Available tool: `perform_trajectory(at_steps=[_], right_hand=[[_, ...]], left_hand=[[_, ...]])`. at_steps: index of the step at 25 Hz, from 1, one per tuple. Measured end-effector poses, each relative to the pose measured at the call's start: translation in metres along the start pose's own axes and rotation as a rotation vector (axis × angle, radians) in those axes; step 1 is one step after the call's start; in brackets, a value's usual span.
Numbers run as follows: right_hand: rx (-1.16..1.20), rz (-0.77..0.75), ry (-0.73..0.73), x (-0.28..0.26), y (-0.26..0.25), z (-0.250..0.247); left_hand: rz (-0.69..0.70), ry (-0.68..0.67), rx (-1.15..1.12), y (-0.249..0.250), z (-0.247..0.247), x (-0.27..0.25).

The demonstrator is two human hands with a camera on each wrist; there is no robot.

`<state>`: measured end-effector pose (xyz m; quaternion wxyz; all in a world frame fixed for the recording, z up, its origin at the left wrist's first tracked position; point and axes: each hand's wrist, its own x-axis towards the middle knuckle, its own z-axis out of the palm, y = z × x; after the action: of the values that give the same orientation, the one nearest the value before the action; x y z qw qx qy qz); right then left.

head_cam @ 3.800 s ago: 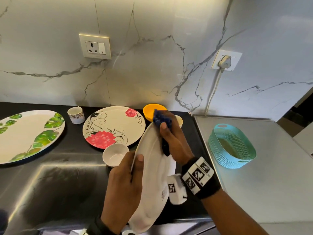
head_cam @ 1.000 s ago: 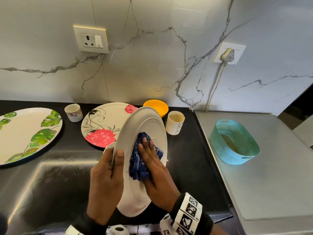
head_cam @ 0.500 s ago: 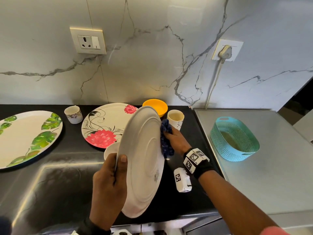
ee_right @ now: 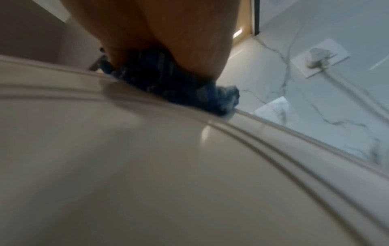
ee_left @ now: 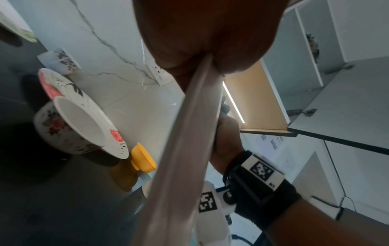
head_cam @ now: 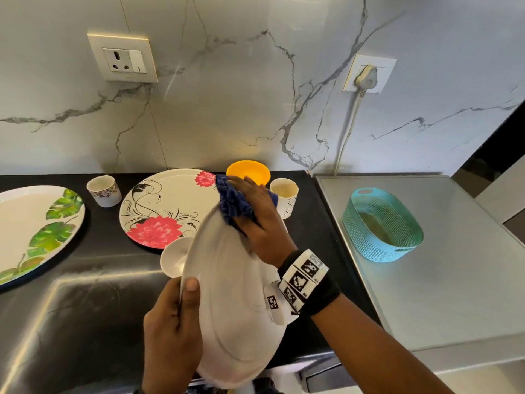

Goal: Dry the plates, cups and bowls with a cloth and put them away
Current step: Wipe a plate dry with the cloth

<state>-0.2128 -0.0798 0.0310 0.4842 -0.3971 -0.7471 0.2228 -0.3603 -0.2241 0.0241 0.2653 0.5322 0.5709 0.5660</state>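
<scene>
I hold a plain white plate [head_cam: 227, 302] tilted on edge over the front of the counter. My left hand [head_cam: 181, 305] grips its left rim, thumb on the near face; in the left wrist view the rim [ee_left: 189, 149] runs out from between my fingers [ee_left: 200, 41]. My right hand [head_cam: 251, 214] holds a bunched blue cloth [head_cam: 231, 204] and presses it onto the plate's top rim. The right wrist view shows the cloth [ee_right: 179, 89] squeezed between my hand and the plate [ee_right: 147, 166].
On the black counter stand a red-flower plate [head_cam: 162, 206], a leaf-print plate [head_cam: 34, 231], a small patterned cup [head_cam: 103, 191], an orange bowl [head_cam: 248, 172], a second cup [head_cam: 285, 194] and a small white bowl [head_cam: 173, 260]. A teal basket [head_cam: 382, 223] sits on the steel surface [head_cam: 440, 294] at the right.
My right hand has carried the cloth from the plate's right edge up to its top rim. The plate has tipped further back in my left hand.
</scene>
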Motion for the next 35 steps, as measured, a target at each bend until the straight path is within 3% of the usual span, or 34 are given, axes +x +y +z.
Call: perform_trajectory(at_steps=[3, 5, 7, 9, 12, 16, 18, 20, 22, 24, 28, 33, 35], right_hand=[[0.269, 0.375, 0.020, -0.020, 0.052, -0.003], [0.216, 0.666, -0.046, -0.049, 0.087, -0.010], [0.052, 0.773, -0.089, -0.070, 0.100, -0.020], [0.010, 0.698, -0.052, -0.064, 0.087, -0.032], [0.054, 0.419, -0.001, -0.022, 0.040, -0.037], [-0.023, 0.141, -0.010, 0.003, 0.014, -0.021], [0.003, 0.174, 0.049, -0.001, 0.029, -0.020], [0.031, 0.334, 0.076, -0.007, 0.044, -0.019], [0.025, 0.535, 0.015, -0.020, 0.053, -0.013], [0.029, 0.598, -0.036, -0.035, 0.062, -0.007], [0.088, 0.589, -0.129, -0.041, 0.068, -0.003], [0.128, 0.502, -0.054, -0.006, 0.056, -0.015], [0.103, 0.558, -0.080, -0.008, 0.067, -0.019]], left_hand=[[-0.073, 0.040, -0.027, -0.003, -0.004, 0.000], [-0.074, 0.056, -0.021, -0.007, -0.010, 0.004], [-0.079, 0.061, -0.034, -0.011, -0.014, 0.009], [-0.052, 0.000, -0.047, -0.015, -0.013, 0.011], [0.003, -0.146, -0.031, -0.009, -0.002, 0.011], [-0.036, -0.195, -0.118, -0.014, -0.004, 0.021], [-0.087, -0.193, -0.201, -0.015, -0.009, 0.020], [-0.160, -0.117, -0.298, -0.015, -0.009, 0.020], [-0.269, -0.036, -0.409, -0.017, -0.007, 0.023], [-0.333, 0.041, -0.447, -0.022, -0.005, 0.028], [-0.272, 0.061, -0.390, -0.023, -0.003, 0.030], [-0.133, -0.009, -0.312, -0.017, -0.002, 0.032], [-0.110, 0.013, -0.269, -0.017, -0.001, 0.030]])
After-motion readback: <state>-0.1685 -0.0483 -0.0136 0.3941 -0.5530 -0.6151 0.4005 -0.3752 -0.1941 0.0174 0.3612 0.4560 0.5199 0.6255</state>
